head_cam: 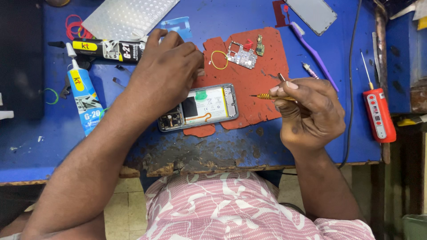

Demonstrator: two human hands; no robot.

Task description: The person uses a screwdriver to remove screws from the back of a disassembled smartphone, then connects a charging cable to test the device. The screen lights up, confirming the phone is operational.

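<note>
An opened phone [205,108] with its back off lies on a red mat [255,82], its white battery showing. My left hand [167,73] rests on the phone's upper left edge, fingers curled and pressing down on it. My right hand [307,111] is to the right of the phone, gripping a thin yellow-handled screwdriver [267,96] whose tip points left toward the phone's right end. A loose circuit board [241,55] with a small red part and a yellow rubber band [219,60] lie on the mat behind the phone.
Two glue tubes, one black [106,48] and one blue-white [84,95], lie at the left. A purple toothbrush [313,51], a phone screen [311,13] and a red tool [379,114] are at the right. Bubble wrap [126,15] sits at the back. The bench's front edge [200,166] is worn.
</note>
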